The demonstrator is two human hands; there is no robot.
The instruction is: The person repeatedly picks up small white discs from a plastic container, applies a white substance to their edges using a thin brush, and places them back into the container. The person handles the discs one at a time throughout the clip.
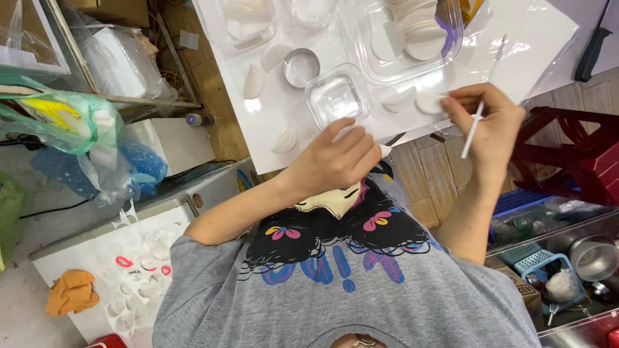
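White and thin, a brush-like stick (478, 111) sits pinched in the right hand (488, 125), whose fingers are curled tight around its lower part while the long end slants up toward one o'clock over the white board (548, 38). The fingertips of that hand meet a small white round disc (428, 102) lying on the board just at nine o'clock from the knuckles; a second, folded disc (398, 98) lies touching it on the far side.

At eight o'clock from the stick, the left hand (335, 158) rests palm down at the near edge of the board, fingers loosely bent and holding nothing that can be seen; its fingertips lie against the near rim of a small clear square box (338, 96). A round metal cutter ring (301, 67) stands just at eleven o'clock from that box. Three folded white pieces lie apart on the board to the left of it: one (254, 81) beside the ring, one (276, 55) above it, and one (285, 138) near the board's front edge.

At twelve o'clock from the right hand, a large clear tray (361, 26) holds a stack of white discs (412, 22). Farther out, at three o'clock, stands a red plastic stool (574, 151), and at nine o'clock a green plastic bag (58, 119) hangs over clutter. An orange cloth (71, 291) lies at seven o'clock on a white surface.
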